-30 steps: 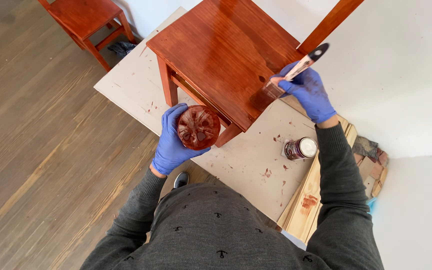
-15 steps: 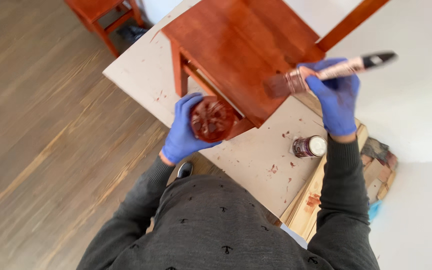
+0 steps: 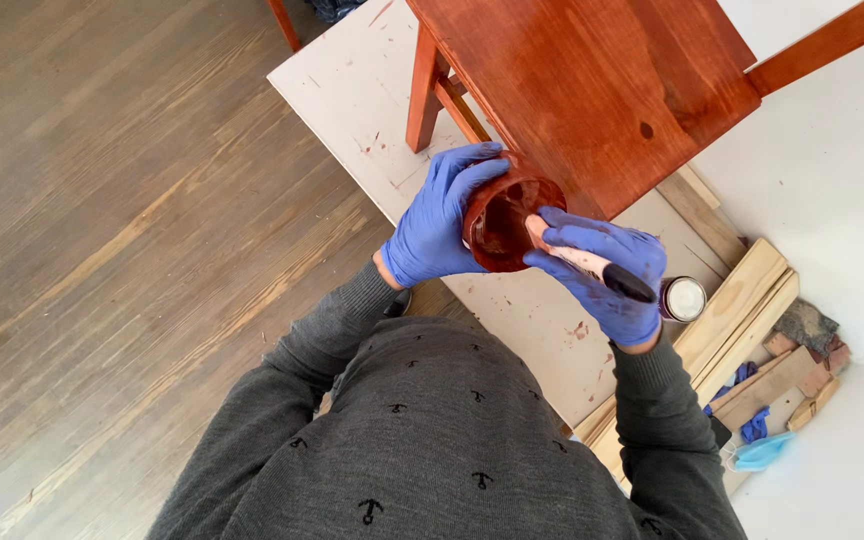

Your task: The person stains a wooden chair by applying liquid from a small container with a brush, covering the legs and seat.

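My left hand (image 3: 440,218), in a blue glove, holds a small round cup of red-brown stain (image 3: 505,222) just below the chair seat's near edge. My right hand (image 3: 604,270), also gloved in blue, grips a paintbrush (image 3: 587,264) with a pale handle and black end. The brush head is dipped into the cup, its bristles hidden inside. A red-brown stained wooden chair (image 3: 592,85) stands just beyond both hands, its seat glossy.
The chair stands on a stained white board (image 3: 352,95) laid over a wood plank floor (image 3: 122,220). A small open can (image 3: 680,298) sits beside my right hand. Wood offcuts (image 3: 752,330), rags and a blue mask (image 3: 764,452) lie at the right.
My right hand has brought the brush off the chair seat's edge and down into the cup. The left hand keeps holding the cup. The camera has moved in closer.
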